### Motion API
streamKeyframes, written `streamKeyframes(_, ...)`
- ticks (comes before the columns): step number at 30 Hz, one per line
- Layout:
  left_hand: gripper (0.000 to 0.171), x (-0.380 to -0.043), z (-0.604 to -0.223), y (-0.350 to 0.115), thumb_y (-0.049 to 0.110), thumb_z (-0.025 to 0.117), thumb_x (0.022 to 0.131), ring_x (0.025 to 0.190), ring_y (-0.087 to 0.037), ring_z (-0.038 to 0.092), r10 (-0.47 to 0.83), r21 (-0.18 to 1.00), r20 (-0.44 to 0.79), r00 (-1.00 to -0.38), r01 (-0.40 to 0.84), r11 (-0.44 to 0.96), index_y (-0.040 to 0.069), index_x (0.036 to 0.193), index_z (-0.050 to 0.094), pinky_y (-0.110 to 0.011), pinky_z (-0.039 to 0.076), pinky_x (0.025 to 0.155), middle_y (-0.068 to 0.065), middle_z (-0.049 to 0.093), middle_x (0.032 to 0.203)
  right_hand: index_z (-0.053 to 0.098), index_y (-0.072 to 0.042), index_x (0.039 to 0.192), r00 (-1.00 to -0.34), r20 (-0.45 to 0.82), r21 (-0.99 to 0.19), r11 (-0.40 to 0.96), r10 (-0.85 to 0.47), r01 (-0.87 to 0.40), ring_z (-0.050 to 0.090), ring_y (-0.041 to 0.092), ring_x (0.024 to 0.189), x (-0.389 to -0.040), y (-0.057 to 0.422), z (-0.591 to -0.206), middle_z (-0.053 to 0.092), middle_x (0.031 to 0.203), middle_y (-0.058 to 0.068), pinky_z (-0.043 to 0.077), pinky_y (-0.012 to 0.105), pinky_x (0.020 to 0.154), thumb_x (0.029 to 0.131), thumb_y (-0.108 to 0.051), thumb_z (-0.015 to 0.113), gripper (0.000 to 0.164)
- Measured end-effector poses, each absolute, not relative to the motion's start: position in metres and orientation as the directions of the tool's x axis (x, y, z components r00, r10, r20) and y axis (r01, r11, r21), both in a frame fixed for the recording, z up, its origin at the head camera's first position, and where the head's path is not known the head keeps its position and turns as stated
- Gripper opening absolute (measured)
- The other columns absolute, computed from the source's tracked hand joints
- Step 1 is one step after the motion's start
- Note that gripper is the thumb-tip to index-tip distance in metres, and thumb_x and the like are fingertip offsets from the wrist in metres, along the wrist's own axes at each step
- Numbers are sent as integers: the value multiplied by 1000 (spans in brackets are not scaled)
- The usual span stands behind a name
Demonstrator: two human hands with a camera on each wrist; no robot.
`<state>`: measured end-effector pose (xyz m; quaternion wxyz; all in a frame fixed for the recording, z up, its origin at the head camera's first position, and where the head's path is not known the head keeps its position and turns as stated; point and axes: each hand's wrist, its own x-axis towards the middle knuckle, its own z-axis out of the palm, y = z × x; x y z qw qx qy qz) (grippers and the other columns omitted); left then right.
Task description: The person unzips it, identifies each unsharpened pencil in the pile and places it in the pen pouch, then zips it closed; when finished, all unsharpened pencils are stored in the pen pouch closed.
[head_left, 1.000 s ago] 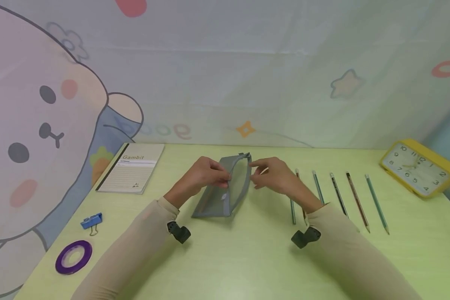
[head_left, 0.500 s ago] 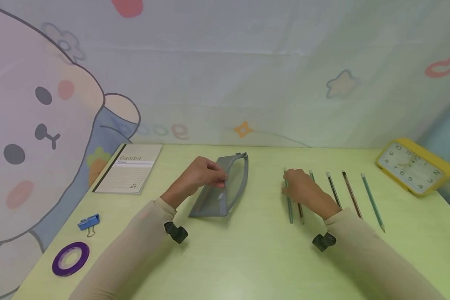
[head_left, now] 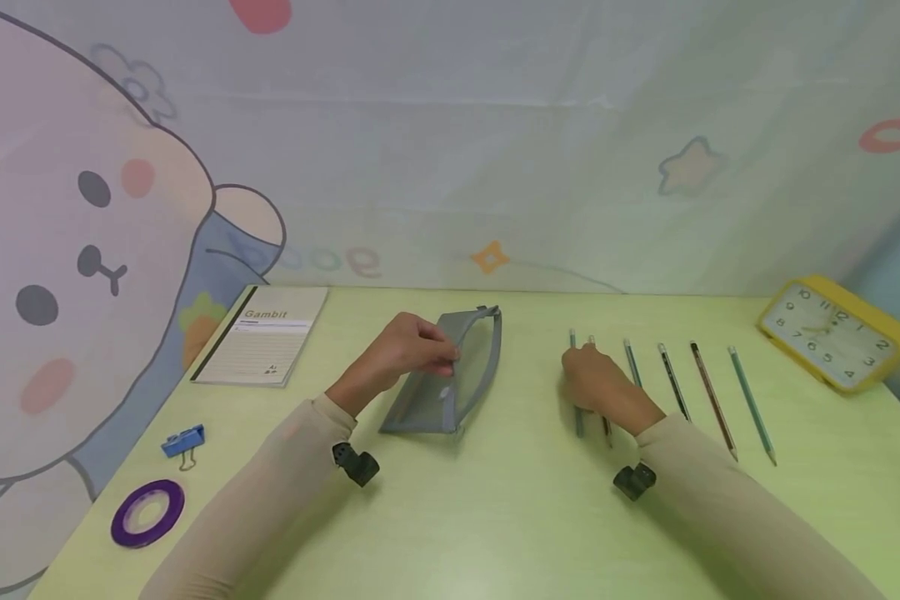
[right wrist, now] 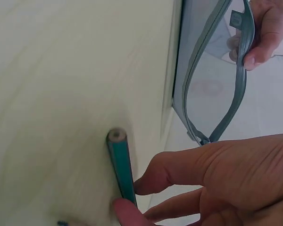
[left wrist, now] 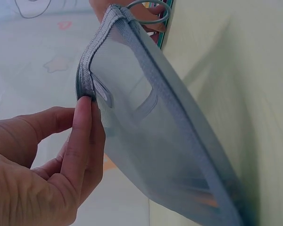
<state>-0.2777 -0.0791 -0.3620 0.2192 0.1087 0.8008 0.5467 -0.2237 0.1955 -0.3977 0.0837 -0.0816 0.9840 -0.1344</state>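
A grey mesh zip pouch [head_left: 423, 408] stands on the table with its mouth spread wide toward the right. My left hand [head_left: 408, 346] pinches the zipped edge of that mouth between thumb and fingers; the left wrist view shows the zip pull [left wrist: 102, 90] hanging beside the fingertips. To the right, my right hand [head_left: 603, 383] is low over the leftmost green pencil [head_left: 578, 423]. In the right wrist view the thumb and fingers pinch this pencil [right wrist: 121, 162] from both sides, its flat end pointing out past them. A brown pencil [head_left: 607, 432] lies beside it, partly hidden under the hand.
Several more pencils [head_left: 708, 392] lie in a row farther right, before a yellow clock [head_left: 832, 333]. At the left are a notebook [head_left: 266, 342], a blue binder clip [head_left: 183, 442] and a purple roll of tape [head_left: 147, 513]. A printed cloth [head_left: 450, 150] hangs behind the table.
My right hand has left the pouch's mouth, moved right and down to the leftmost green pencil, and now pinches it. My left hand keeps its grip on the pouch.
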Motion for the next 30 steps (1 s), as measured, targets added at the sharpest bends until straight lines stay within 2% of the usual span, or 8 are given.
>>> streamKeyframes(6, 17, -278, -362, -79, 2, 70, 90, 64, -7, 71, 419, 927, -228, -879, -64, 371, -8, 103, 74, -45, 61, 93, -12, 75, 92, 55, 1, 80, -967, -161, -290, 946, -196, -144, 43, 13, 48, -231, 192, -399, 43, 61, 3, 34, 18, 42, 88, 8, 46, 14)
streamKeyframes(10, 17, -278, -362, -79, 2, 70, 91, 64, -7, 71, 420, 927, -229, -878, -65, 368, -8, 104, 74, -46, 60, 93, -10, 74, 90, 57, 4, 86, -956, -221, -388, 917, -192, -94, 59, 15, 48, -237, 195, -399, 57, 63, 8, 48, 25, 50, 89, 0, 56, 5)
streamKeyframes(13, 17, -279, -363, -79, 3, 70, 91, 64, -7, 72, 419, 926, -233, -878, -68, 371, -7, 103, 74, -45, 60, 93, -9, 74, 89, 52, 17, 124, -935, -278, -552, 833, -219, -31, 69, 17, 58, -239, 200, -395, 70, 87, 23, 60, 37, 77, 93, -9, 59, 41)
streamKeyframes(16, 16, -278, -362, -79, 3, 70, 91, 64, -7, 71, 417, 923, -235, -878, -67, 378, -7, 103, 74, -44, 61, 92, -7, 73, 87, 20, 14, 154, -906, -297, -761, 648, -300, 34, 71, 16, 74, -238, 202, -388, 60, 126, 32, 57, 44, 95, 95, -13, 57, 74)
streamKeyframes(18, 16, -278, -362, -78, 3, 70, 91, 63, -7, 71, 416, 923, -234, -879, -67, 379, -7, 103, 74, -43, 61, 91, -7, 73, 86, 9, 7, 159, -879, -283, -874, 480, -385, 71, 69, 15, 86, -235, 199, -382, 50, 137, 30, 59, 43, 94, 96, -12, 56, 81)
streamKeyframes(21, 16, -278, -362, -78, 3, 70, 91, 63, -7, 71, 415, 925, -231, -880, -67, 373, -8, 103, 74, -45, 61, 92, -7, 73, 86, 13, 0, 161, -834, -256, -945, 307, -488, 111, 64, 16, 100, -233, 189, -374, 55, 126, 20, 61, 37, 89, 96, -12, 59, 81)
streamKeyframes(25, 17, -278, -363, -78, 3, 70, 91, 63, -8, 72, 414, 928, -230, -881, -71, 366, -8, 103, 74, -48, 60, 93, -8, 74, 86, 13, -2, 161, -790, -246, -967, 203, -561, 157, 63, 19, 115, -232, 172, -373, 60, 125, 14, 61, 34, 89, 97, -11, 60, 80)
streamKeyframes(30, 17, -278, -363, -78, 4, 71, 92, 66, -10, 73, 405, 924, -239, -883, -79, 375, -7, 104, 74, -49, 59, 95, -14, 75, 92, 3, 1, 161, -805, -241, -970, 164, -542, 180, 68, 21, 105, -242, 150, -384, 58, 125, 20, 62, 34, 89, 96, -5, 57, 85)
